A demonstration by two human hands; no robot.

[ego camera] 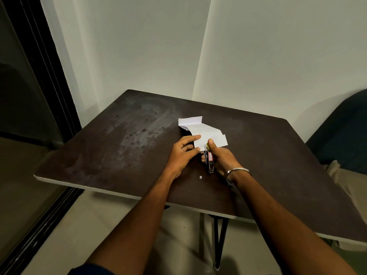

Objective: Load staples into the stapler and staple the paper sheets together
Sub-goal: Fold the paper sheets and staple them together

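The stapling step looks to be in hand: the near edge of the white paper sheets [204,133] sits at the mouth of the small stapler [210,160], which the right hand [222,158] grips with curled fingers, thumb laid along the top toward the paper. The left hand [183,150] pinches the paper's near left edge between thumb and fingers, steadying it just beside the stapler's nose. Whether the sheets are already fully between the stapler's two halves is too small to tell, and nothing here shows whether staples are loaded, though a tiny pale bit that may be a stray strip of staples [200,177] lies on the desk [111,147] just short of the hands. The next move, as I judge it, calls for a firm squeeze with the right hand while the left keeps the sheets aligned and flat so the layers do not slip. The paper is thin, creased and folded, its far end curling upward, so it should flex easily. The stapler seems metal with a red-and-white label on its side. The desk is a dark, matte brown board, smudged and scuffed, with a pale edge. A plain metal bangle [237,171] rings the right wrist.
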